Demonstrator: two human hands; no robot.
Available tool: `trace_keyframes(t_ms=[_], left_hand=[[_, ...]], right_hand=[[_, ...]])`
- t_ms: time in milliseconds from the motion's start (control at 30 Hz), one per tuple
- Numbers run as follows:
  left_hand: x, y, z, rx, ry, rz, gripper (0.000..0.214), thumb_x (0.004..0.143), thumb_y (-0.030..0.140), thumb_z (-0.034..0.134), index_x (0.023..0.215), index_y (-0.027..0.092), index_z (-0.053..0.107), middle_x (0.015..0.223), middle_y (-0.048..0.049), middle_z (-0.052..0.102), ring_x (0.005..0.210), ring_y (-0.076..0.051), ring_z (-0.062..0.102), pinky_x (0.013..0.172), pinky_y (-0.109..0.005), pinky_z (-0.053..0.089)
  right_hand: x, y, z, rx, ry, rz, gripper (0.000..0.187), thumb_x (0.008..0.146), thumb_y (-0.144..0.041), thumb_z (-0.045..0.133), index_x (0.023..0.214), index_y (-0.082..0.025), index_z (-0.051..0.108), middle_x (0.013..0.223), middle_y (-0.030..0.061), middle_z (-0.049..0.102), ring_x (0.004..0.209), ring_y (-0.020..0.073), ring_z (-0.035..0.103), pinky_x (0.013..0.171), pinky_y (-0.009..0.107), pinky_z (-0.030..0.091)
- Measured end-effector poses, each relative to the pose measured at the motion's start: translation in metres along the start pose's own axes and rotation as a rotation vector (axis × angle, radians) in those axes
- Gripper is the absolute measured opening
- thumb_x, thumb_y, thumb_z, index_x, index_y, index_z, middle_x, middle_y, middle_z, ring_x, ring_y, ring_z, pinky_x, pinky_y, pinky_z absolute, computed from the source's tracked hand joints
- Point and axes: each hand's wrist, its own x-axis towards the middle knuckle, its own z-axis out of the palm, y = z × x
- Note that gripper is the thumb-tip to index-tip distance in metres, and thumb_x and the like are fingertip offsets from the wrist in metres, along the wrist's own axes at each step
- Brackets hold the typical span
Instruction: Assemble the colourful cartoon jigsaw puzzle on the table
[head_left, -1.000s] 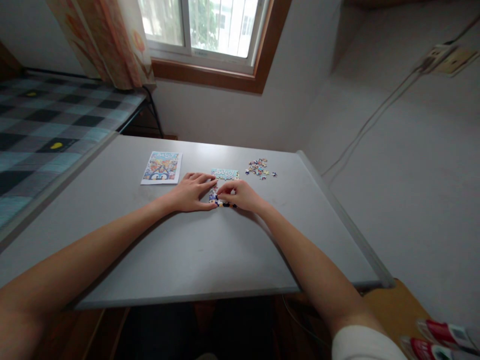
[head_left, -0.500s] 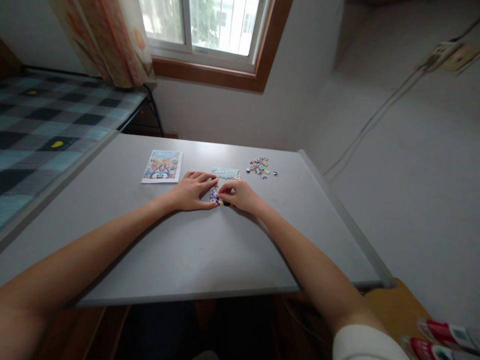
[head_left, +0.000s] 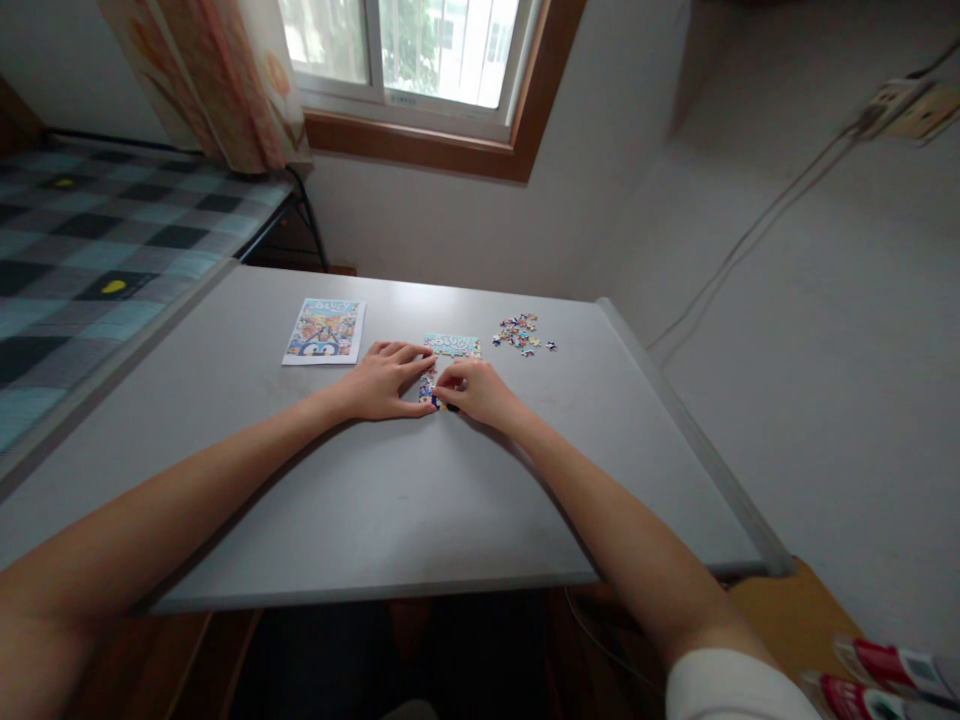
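Observation:
A partly assembled jigsaw puzzle [head_left: 452, 345] lies on the white table, its top strip and left side showing between my hands. My left hand [head_left: 388, 381] rests with fingers spread, its fingertips and thumb at the puzzle's left edge. Over the lower part of the puzzle, my right hand [head_left: 475, 388] has thumb and forefinger pinched together at the inner left side. What sits in that pinch, likely too small to see, is hidden by the fingers. Loose jigsaw pieces [head_left: 517, 332] lie in a pile to the right, beyond my right hand.
A printed picture sheet [head_left: 325, 332] lies at the left on the white table [head_left: 375, 510]. A bed with a checked cover [head_left: 135, 240] adjoins the table's left side. Bottles with red labels [head_left: 885, 665] are at the lower right. A cable [head_left: 727, 262] runs down the right wall.
Both hands stay almost in place. My right fingertips shift very slightly at the puzzle's lower left; the puzzle, the pile and the sheet look the same.

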Motion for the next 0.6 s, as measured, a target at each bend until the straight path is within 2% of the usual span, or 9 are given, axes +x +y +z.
trace_keyframes(t_ms=[200, 433, 600], left_hand=[[0.0000, 0.0001, -0.0001, -0.009, 0.000, 0.002, 0.066, 0.085, 0.065, 0.054, 0.137, 0.024, 0.056, 0.143, -0.0105, 0.053, 0.131, -0.032, 0.047, 0.110, -0.046, 0.029], [0.0009, 0.0003, -0.0003, -0.013, -0.009, -0.005, 0.063, 0.085, 0.065, 0.055, 0.136, 0.027, 0.057, 0.144, -0.0092, 0.053, 0.132, -0.032, 0.046, 0.111, -0.046, 0.027], [0.0002, -0.0012, 0.0006, -0.003, 0.000, 0.009, 0.065, 0.086, 0.066, 0.053, 0.136, 0.024, 0.057, 0.144, -0.0104, 0.053, 0.132, -0.032, 0.047, 0.111, -0.045, 0.027]], right_hand=[[0.0005, 0.0014, -0.0009, 0.000, -0.028, -0.069, 0.012, 0.080, -0.014, 0.072, 0.068, -0.017, 0.072, 0.069, 0.0009, 0.065, 0.069, 0.0120, 0.053, 0.075, 0.027, 0.040], [0.0015, 0.0078, 0.0037, -0.051, 0.007, -0.117, 0.010, 0.080, -0.017, 0.074, 0.070, -0.018, 0.074, 0.075, 0.0032, 0.065, 0.081, 0.0165, 0.055, 0.087, 0.033, 0.040], [0.0013, 0.0080, 0.0011, -0.001, -0.019, -0.095, 0.009, 0.081, -0.015, 0.071, 0.074, -0.017, 0.075, 0.075, 0.0025, 0.064, 0.076, 0.0139, 0.055, 0.083, 0.030, 0.042]])
